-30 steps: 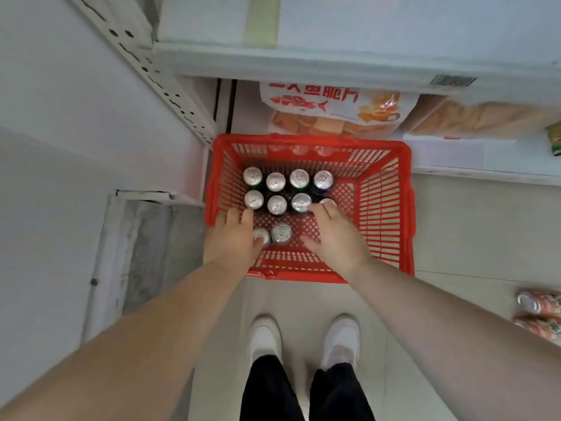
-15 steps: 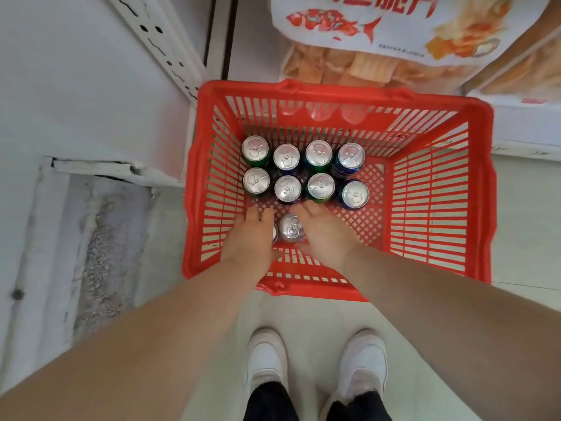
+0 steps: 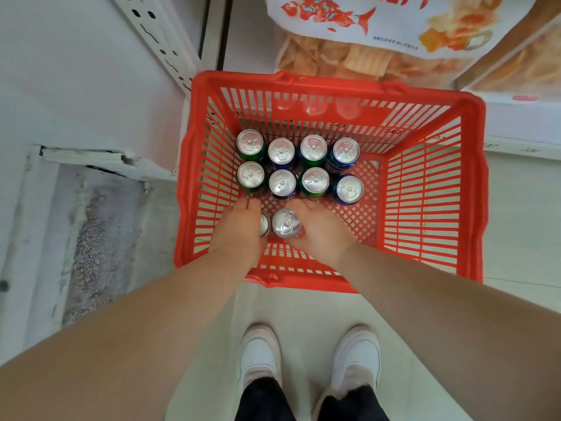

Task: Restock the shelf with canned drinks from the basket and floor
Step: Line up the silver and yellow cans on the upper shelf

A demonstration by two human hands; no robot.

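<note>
Red basket (image 3: 334,86) holds eight upright cans (image 3: 282,183) toward 12 o'clock; toward 6 o'clock the left hand (image 3: 239,230) grips a half-hidden can (image 3: 265,223), the right hand (image 3: 323,230) a silver-topped can (image 3: 286,223).

A: Basket (image 3: 475,192)?
B: Red. Slatted walls, lattice floor.
A: Cans (image 3: 282,183)?
B: Silver tops; sides green or blue.
A: Snack bag (image 3: 394,28)?
B: White, red fish print. Shoes (image 3: 259,357) white, trousers (image 3: 264,402) black.

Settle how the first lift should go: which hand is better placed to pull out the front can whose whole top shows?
Right. The right hand wraps that front can from its right side; the left hand lies over the neighbouring can, mostly hiding it.
</note>
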